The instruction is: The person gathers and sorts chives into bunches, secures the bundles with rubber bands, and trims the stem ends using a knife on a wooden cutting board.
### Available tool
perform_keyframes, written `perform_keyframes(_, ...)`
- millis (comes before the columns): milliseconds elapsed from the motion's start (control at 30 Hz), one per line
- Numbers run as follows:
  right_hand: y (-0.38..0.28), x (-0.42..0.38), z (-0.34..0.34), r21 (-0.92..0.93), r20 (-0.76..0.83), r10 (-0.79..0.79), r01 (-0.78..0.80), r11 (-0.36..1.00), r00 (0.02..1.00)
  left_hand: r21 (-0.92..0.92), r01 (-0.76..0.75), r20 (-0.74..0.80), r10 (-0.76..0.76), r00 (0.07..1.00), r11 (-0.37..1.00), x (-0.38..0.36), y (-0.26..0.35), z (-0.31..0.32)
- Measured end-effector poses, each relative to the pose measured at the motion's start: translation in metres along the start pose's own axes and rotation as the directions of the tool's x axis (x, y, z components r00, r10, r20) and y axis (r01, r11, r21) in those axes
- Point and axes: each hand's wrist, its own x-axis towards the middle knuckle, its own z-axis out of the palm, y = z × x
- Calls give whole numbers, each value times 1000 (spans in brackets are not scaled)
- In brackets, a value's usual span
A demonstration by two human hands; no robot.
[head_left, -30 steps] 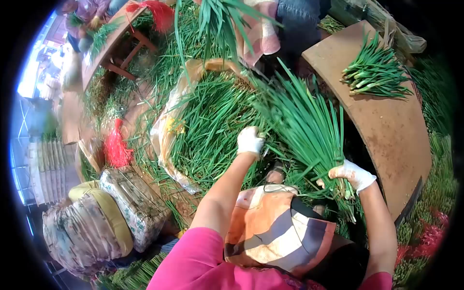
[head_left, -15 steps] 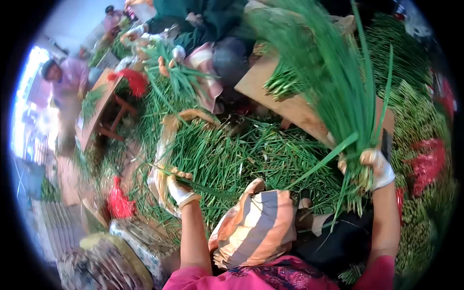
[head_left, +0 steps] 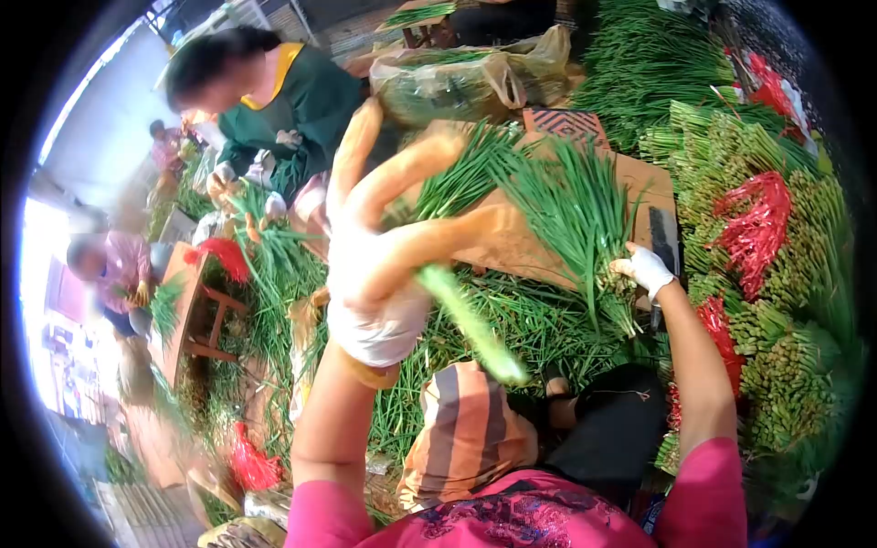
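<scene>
My left hand (head_left: pixel 384 274), in a white glove with bare fingertips, is raised close to the camera. Its fingers are spread, and a pale green stalk (head_left: pixel 475 329) is caught behind the thumb; motion blurs both. At the right end of a wooden board, my right hand (head_left: pixel 644 269) grips the stem end of a green leafy bunch (head_left: pixel 580 210), whose leaves fan out over the board. Another green bunch (head_left: pixel 466 173) lies on the board to the left.
Trimmed stalks (head_left: pixel 786 365) are piled on the right with red ties (head_left: pixel 754 228). Cut leaves (head_left: pixel 548 320) cover the floor. A co-worker in green (head_left: pixel 301 114) sits at upper left, near a clear plastic bag (head_left: pixel 438 87). Another wooden bench (head_left: pixel 183 310) stands farther left.
The view has shifted. My left hand has risen toward the camera, now with a pale stalk. My right hand has brought the upright leafy bunch down onto the board.
</scene>
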Motion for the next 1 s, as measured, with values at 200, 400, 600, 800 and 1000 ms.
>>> perform_keyframes(200, 28, 12, 11, 422, 26, -33, 19, 906, 999, -165, -183, 342, 230, 911, 969, 11, 17, 124)
perform_keyframes(400, 23, 21, -22, 535, 48, 143, -147, 832, 989, -58, 178, 670, -94, 737, 982, -123, -49, 215)
perform_keyframes(600, 33, 99, -6, 352, -139, 65, -12, 936, 988, -215, 958, 685, -729, 8, -191, -185, -107, 265)
perform_keyframes(800, -89, 71, 35, 480, -84, 96, -44, 876, 992, -202, 740, 782, -560, -272, -642, -118, -46, 291)
perform_keyframes(1000, -95, 27, 44, 719, -134, -82, 154, 678, 988, -417, 717, 790, -613, -19, -559, -133, -36, 295)
